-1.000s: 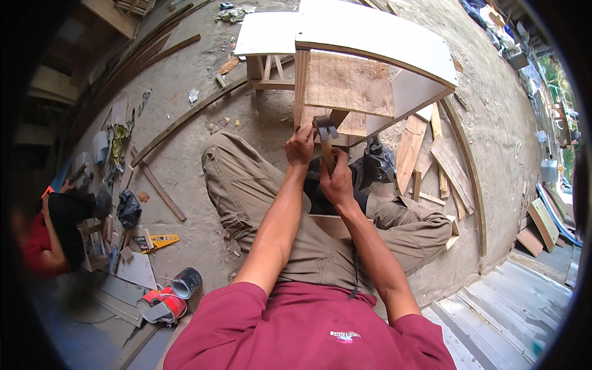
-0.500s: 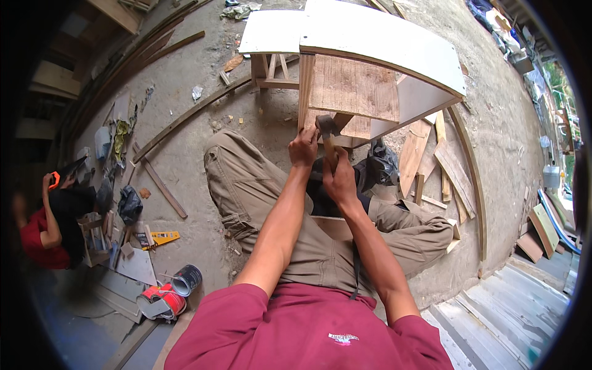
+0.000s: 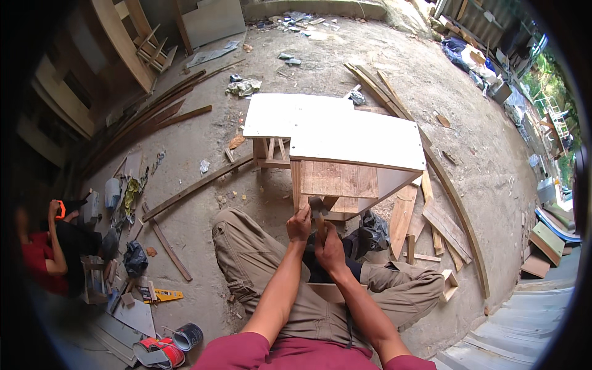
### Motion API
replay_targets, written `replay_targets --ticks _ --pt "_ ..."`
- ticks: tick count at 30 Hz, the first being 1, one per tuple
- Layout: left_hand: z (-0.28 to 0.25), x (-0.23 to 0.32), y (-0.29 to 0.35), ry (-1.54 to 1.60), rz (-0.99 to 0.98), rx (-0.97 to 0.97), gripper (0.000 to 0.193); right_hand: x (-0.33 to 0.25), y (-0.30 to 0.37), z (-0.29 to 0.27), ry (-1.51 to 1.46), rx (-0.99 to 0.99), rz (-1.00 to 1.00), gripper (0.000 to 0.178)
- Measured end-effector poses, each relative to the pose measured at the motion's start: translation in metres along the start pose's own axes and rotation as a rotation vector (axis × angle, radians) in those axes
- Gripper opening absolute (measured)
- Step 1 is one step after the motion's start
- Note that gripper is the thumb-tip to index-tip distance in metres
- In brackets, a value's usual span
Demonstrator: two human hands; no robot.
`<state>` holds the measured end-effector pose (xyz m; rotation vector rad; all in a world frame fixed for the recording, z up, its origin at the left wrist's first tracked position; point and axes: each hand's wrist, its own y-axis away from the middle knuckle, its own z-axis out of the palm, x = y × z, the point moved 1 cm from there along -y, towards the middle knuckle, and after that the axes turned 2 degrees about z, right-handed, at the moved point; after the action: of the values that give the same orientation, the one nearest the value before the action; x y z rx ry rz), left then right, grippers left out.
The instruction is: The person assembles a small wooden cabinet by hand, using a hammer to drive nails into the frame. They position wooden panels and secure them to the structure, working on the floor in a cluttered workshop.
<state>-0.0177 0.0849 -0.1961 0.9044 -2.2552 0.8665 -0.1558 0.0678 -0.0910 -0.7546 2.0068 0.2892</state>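
Two hands [image 3: 300,226], the right [image 3: 331,250] gripping one hammer [image 3: 317,206], are by one cabinet [image 3: 356,143].

Head-worn on left, wide fisheye; looking steeply down and forward, close above maroon cloth shirt [image 3: 296,354] at six o'clock, fairly near white-topped brown wooden cabinet [image 3: 356,140] toward twelve.

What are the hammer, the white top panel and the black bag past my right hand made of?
Hammer: probably a steel head, dark grey; the tan handle looks like wood.

White top panel: likely wood-based board with a smooth white coating or laminate; its front edge shows brown. Which coating, I can't tell.

Black bag: apparently thin plastic, judging by its shiny, crinkled folds.
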Motion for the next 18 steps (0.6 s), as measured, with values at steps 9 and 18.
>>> replay_targets --ticks 9,18 --pt "0.001 -0.003 0.003 -0.016 -0.032 -0.039 0.018 0.001 0.0 -0.002 -0.011 -0.001 -0.003 0.041" --pt "-0.003 -0.005 0.002 -0.055 -0.039 -0.066 0.018 0.004 0.0 0.001 0.014 -0.049 0.012 0.04"
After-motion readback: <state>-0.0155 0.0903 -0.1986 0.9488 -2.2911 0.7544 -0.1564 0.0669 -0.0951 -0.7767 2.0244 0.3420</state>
